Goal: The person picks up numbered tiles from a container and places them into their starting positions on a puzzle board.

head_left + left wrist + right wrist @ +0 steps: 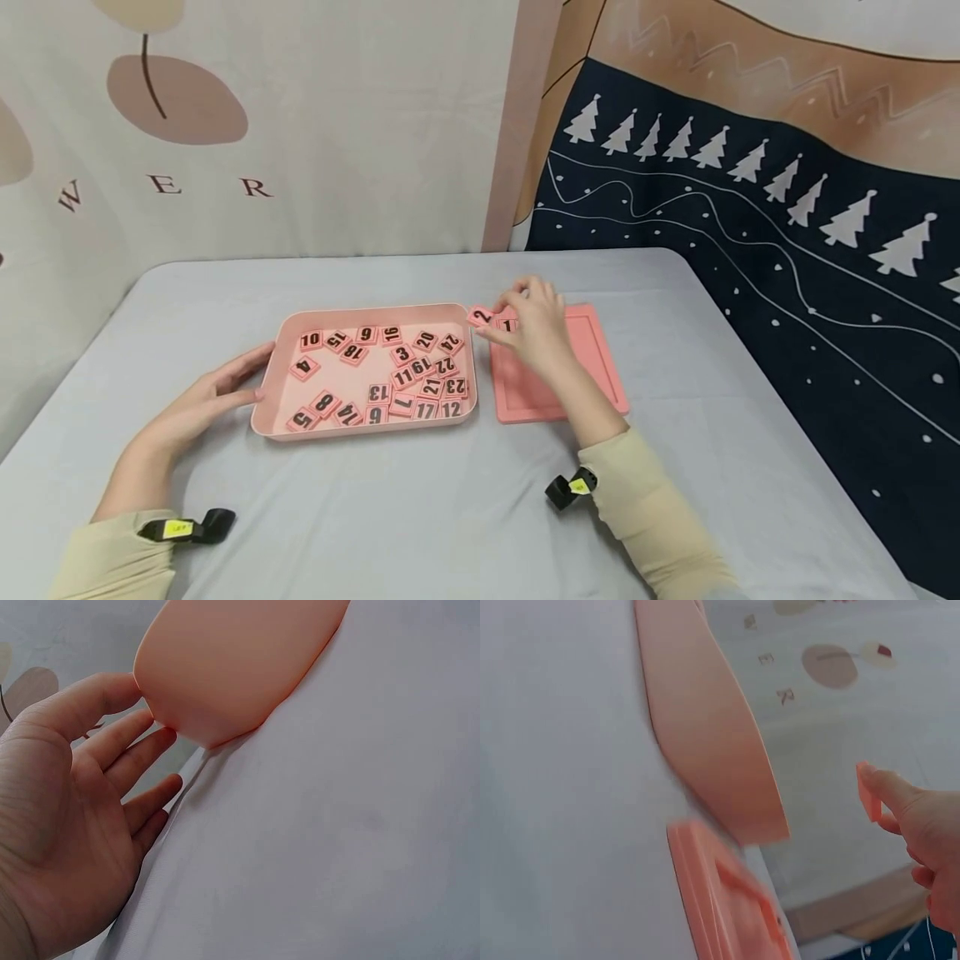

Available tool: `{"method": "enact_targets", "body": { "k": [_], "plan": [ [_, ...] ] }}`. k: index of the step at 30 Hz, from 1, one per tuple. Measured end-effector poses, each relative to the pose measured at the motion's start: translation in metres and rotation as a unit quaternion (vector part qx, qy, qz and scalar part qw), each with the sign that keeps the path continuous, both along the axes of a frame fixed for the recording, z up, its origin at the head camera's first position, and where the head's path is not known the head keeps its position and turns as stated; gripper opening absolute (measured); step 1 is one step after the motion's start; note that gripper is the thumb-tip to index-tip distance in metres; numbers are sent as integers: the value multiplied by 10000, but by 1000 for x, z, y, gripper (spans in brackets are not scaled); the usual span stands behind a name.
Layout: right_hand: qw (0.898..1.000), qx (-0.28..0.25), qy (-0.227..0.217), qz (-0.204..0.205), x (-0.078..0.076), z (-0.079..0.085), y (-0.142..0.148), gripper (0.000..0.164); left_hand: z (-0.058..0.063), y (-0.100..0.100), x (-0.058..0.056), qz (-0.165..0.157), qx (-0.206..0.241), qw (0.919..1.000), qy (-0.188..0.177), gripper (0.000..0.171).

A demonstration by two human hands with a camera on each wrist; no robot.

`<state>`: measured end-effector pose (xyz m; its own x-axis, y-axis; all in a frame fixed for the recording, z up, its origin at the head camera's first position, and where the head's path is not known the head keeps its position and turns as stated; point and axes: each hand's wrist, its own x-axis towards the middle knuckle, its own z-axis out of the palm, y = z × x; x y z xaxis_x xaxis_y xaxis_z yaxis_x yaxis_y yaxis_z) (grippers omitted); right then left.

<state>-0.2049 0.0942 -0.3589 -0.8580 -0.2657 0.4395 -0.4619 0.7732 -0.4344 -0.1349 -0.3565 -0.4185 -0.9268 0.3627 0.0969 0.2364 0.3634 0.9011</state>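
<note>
My right hand [534, 329] pinches a pink number tile [480, 317] marked 2 between thumb and fingers, above the gap between a tray and a frame. In the right wrist view the same tile [868, 792] shows edge-on. Below the hand lies a pink square frame [558, 367] with a recessed middle; a tile marked 1 [507, 325] is at its far left corner, partly hidden by the fingers. My left hand [198, 404] rests its fingertips against the left end of the pink tray [268, 392]; its fingers [131, 746] are extended along the tray wall.
Several number tiles [402, 356] lie scattered in the tray, crowded toward its right side, some overlapping. A grey cloth [420, 517] covers the table. Behind it hang a pale printed curtain [360, 125] and a dark cloth with white trees [675, 200].
</note>
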Motion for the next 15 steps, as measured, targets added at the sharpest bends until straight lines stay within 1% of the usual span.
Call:
{"method": "enact_targets", "body": {
  "k": [7, 10, 15],
  "plan": [
    [9973, 177, -129, -695, -3, -8, 29, 37, 0, 1, 0, -3, 31, 10000, -1, 64],
    [9949, 257, -210, -957, -5, -13, 36, 36, 0, 1, 0, 3, 15, 10000, -6, 63],
    [9911, 376, -261, -1249, -8, -23, 42, 36, 1, 1, 1, 17, 43, 10000, -31, 63]
  ]
}}
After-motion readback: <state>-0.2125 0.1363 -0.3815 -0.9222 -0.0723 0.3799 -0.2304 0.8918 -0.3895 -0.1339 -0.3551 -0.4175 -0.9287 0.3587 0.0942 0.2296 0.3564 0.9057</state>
